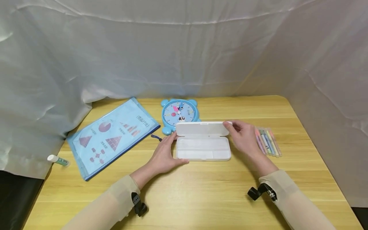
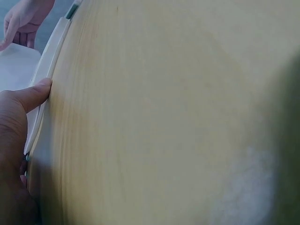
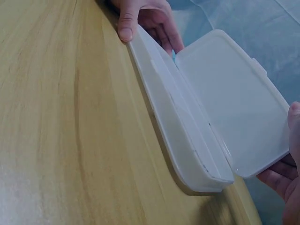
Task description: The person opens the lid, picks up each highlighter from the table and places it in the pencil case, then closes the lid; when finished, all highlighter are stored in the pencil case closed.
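Lettering first: along one end of the blue zip folder runs a line of characters, too small to read, and little captions sit beside its purple pie, pyramid and bar charts. Over on the toy clock, marks ring a pale face with bright cartoon figures, and those defeat the eye too. Far left, the glue stick shows a green label under a white cap, any brand a blur.

Underneath it all, a yellow wood-grain desk, long streaks running across it, and behind, a pale, creased curtain closing off the back and both sides.

Now the white case, front and centre on the desk, just in front of the clock! Its base lies flat, white floor and dividers on view, one long compartment at the back and partitioned space in front. The lid stands raised on its hinge, tilted back.

Left hand spans the case's left end, its grip bracing the base between a thumb on the front rim and fingers behind. Right hand has its grip pinching the lid's right end, thumb inside, fingers behind. Just beyond it, coloured pens lie side by side.
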A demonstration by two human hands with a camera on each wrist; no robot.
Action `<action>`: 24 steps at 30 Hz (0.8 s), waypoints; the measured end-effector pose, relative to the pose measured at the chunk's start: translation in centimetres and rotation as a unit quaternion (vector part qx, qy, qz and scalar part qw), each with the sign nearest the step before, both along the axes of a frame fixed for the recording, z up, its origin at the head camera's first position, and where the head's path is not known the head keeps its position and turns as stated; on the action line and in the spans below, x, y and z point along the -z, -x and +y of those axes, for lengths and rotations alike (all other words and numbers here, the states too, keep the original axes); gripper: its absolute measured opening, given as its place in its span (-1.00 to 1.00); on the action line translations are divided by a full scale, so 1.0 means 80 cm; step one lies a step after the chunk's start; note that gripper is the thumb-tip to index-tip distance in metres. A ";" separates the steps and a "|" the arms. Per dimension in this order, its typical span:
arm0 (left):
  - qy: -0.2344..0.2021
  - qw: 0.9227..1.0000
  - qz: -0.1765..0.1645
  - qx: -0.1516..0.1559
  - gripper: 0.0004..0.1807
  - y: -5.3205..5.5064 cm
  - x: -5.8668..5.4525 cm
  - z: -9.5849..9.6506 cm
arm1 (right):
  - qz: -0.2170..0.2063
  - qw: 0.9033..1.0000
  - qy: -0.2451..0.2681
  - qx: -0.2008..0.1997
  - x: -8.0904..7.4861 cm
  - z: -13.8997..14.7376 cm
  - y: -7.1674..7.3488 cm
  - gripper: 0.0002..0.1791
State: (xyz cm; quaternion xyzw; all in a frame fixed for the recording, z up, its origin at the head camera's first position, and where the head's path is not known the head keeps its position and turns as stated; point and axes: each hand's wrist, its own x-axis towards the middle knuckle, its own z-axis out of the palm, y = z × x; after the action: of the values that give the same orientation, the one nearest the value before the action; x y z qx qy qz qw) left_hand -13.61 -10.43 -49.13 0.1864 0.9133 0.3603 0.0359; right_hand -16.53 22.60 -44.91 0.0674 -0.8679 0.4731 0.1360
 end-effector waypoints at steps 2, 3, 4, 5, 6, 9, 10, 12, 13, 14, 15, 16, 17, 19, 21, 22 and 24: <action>0.001 1.000 -0.002 -0.002 0.41 0.000 -0.001 0.000 | 0.001 1.000 0.008 -0.002 -0.001 -0.001 0.000 -0.60; 0.002 1.000 -0.003 -0.003 0.41 -0.001 -0.001 0.000 | 0.004 1.000 0.011 -0.003 -0.002 -0.002 0.000 -0.62; 0.002 1.000 -0.003 -0.003 0.41 -0.001 -0.001 0.000 | 0.007 1.000 0.013 -0.003 -0.002 -0.002 0.000 -0.64; 0.002 1.000 -0.004 -0.003 0.41 -0.001 0.000 0.000 | 0.010 1.000 0.013 -0.004 -0.002 -0.002 0.000 -0.65; 0.003 1.000 -0.003 -0.003 0.41 -0.001 0.000 0.000 | 0.013 1.000 0.015 -0.004 -0.002 -0.002 0.001 -0.67; 0.003 1.000 -0.002 -0.003 0.41 0.000 0.000 0.000 | 0.019 1.000 0.015 -0.001 -0.002 -0.001 0.003 -0.69; 0.002 1.000 -0.002 -0.003 0.42 0.000 0.000 0.000 | 0.020 1.000 0.013 0.000 -0.002 -0.001 0.004 -0.69; 0.002 1.000 -0.004 -0.005 0.43 0.000 0.000 0.000 | 0.019 1.000 0.013 -0.001 -0.001 0.000 0.004 -0.70; 0.000 1.000 -0.005 -0.006 0.44 0.000 0.000 0.000 | 0.019 1.000 0.013 -0.001 -0.001 0.000 0.005 -0.70; -0.001 1.000 -0.006 -0.005 0.45 0.000 -0.001 0.001 | 0.020 1.000 0.014 -0.002 -0.002 0.001 0.005 -0.71; -0.002 1.000 -0.007 -0.005 0.45 0.001 -0.001 0.001 | 0.020 1.000 0.014 -0.002 -0.002 0.001 0.005 -0.72; -0.004 1.000 -0.009 -0.005 0.46 0.001 -0.001 0.002 | 0.020 1.000 0.013 -0.002 -0.002 0.002 0.005 -0.72; -0.005 1.000 -0.010 -0.005 0.46 0.001 -0.001 0.002 | 0.020 1.000 0.013 -0.002 -0.002 0.003 0.005 -0.73; -0.009 1.000 -0.013 -0.006 0.46 0.001 -0.001 0.002 | 0.021 1.000 0.014 -0.003 -0.002 0.003 0.005 -0.74; -0.012 1.000 -0.015 -0.011 0.45 -0.001 -0.002 0.002 | 0.021 1.000 0.014 -0.006 -0.002 0.003 0.005 -0.75; -0.013 1.000 -0.016 -0.014 0.45 -0.002 -0.002 0.002 | 0.022 1.000 0.015 -0.009 -0.002 0.003 0.006 -0.76; -0.017 0.999 -0.017 -0.021 0.45 -0.004 -0.002 0.002 | 0.023 0.999 0.018 -0.013 -0.003 0.002 0.006 -0.76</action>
State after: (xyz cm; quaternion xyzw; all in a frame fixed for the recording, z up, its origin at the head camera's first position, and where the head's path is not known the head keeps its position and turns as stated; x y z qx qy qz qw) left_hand -13.27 -10.28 -48.97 0.1614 0.9103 0.3791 0.0402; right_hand -17.02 22.79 -44.70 0.0872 -0.8548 0.4888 0.1508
